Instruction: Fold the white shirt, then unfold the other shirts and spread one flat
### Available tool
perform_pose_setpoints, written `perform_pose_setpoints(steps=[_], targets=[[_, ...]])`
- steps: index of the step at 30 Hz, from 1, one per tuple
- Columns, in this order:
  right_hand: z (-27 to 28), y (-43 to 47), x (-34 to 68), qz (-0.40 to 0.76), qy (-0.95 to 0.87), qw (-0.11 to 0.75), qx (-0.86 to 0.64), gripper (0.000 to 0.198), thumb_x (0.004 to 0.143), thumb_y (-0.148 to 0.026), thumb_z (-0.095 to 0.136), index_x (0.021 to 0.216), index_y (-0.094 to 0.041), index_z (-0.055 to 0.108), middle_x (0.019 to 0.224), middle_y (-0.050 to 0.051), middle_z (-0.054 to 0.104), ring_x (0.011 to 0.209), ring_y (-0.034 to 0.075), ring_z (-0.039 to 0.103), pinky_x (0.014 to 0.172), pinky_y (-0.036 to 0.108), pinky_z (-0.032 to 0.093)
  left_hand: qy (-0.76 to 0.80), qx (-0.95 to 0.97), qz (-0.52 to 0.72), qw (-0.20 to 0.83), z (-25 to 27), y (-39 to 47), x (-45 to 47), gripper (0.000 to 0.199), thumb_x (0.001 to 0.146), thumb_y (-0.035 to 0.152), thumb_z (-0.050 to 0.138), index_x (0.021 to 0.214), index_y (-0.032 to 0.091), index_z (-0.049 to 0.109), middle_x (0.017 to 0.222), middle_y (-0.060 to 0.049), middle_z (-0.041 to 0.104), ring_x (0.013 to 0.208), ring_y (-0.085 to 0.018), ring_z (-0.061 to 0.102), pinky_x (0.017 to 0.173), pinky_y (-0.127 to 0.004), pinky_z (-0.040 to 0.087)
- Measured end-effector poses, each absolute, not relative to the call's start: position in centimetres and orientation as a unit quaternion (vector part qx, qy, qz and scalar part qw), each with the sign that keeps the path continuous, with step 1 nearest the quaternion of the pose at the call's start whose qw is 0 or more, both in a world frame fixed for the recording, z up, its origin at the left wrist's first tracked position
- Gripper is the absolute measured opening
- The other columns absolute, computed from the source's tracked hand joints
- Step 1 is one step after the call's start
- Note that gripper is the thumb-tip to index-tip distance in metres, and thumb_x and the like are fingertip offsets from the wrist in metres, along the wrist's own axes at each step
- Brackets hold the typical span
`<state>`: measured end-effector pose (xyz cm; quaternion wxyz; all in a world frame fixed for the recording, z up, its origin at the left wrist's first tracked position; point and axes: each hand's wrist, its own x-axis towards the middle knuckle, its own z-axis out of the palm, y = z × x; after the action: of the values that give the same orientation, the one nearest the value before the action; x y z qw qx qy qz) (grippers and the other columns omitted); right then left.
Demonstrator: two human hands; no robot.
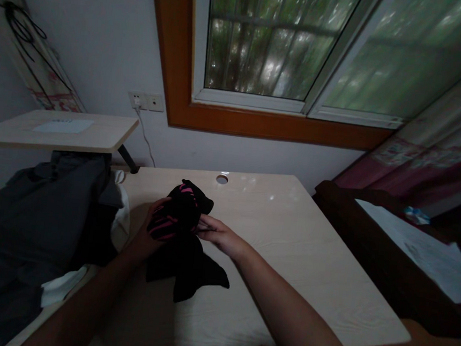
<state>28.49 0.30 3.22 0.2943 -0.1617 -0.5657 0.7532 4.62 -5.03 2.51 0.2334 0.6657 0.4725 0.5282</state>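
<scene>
A bunched black cloth garment with pink markings [183, 249] is held a little above the pale desk; its exact kind is unclear. My left hand [153, 231] is wrapped round its left side, fingers partly hidden by the cloth. From the right, my right hand [217, 234] grips the opposite side, its fingertips tucked behind a fold. Black ends of the cloth hang toward me and spread out below both hands. Close to my left forearm lies a large heap of dark grey and black clothes [40, 221], with some white cloth showing at its edge.
The pale wooden desk [318, 277] has a round cable hole [222, 179] near the back. A raised shelf [0, 127] with a paper sheet stands at left. Dark furniture with white sheets [421, 249] sits at right. Behind are a window [281, 53] and a wall socket [146, 101].
</scene>
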Motion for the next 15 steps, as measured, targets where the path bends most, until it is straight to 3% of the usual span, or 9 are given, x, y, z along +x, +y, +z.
perform_pose_setpoints(steps=[5,8,13,15], targets=[[2.5,1.5,29.1,0.771,-0.526,0.319,-0.165,0.045,0.077,-0.027,0.076,0.122,-0.024,0.069,0.115,0.006,0.073,0.103,0.022,0.07,0.098,0.043,0.049,0.51,0.635,0.547,0.194,3.2,-4.8,4.8,0.068,0.073,0.043,0.078,0.132,0.025,0.048,0.125,-0.008,0.06,0.113,-0.027,0.062,0.098,-0.045,0.053],[2.1,2.1,29.7,0.742,-0.531,0.369,-0.177,0.033,0.083,-0.03,0.071,0.116,-0.022,0.071,0.116,0.008,0.073,0.09,0.021,0.072,0.091,0.041,0.052,0.524,0.623,0.555,0.174,4.4,-5.3,4.3,0.065,0.073,0.043,0.077,0.129,0.026,0.05,0.123,-0.007,0.061,0.11,-0.026,0.063,0.096,-0.044,0.054],[1.3,3.1,29.9,0.689,-0.53,0.447,-0.212,0.023,0.088,-0.033,0.067,0.106,-0.019,0.073,0.106,0.009,0.075,0.082,0.016,0.069,0.081,0.033,0.052,0.511,0.643,0.569,0.034,8.5,-8.0,1.5,0.07,0.071,0.048,0.077,0.133,0.03,0.052,0.134,-0.005,0.055,0.121,-0.029,0.056,0.106,-0.049,0.047],[0.9,3.2,29.8,0.682,-0.531,0.45,-0.225,0.023,0.087,-0.034,0.068,0.104,-0.019,0.073,0.102,0.009,0.076,0.079,0.015,0.067,0.078,0.032,0.051,0.552,0.613,0.564,-0.027,10.6,-9.4,-0.2,0.061,0.077,0.054,0.068,0.132,0.029,0.055,0.131,-0.006,0.056,0.125,-0.031,0.054,0.11,-0.052,0.043]])
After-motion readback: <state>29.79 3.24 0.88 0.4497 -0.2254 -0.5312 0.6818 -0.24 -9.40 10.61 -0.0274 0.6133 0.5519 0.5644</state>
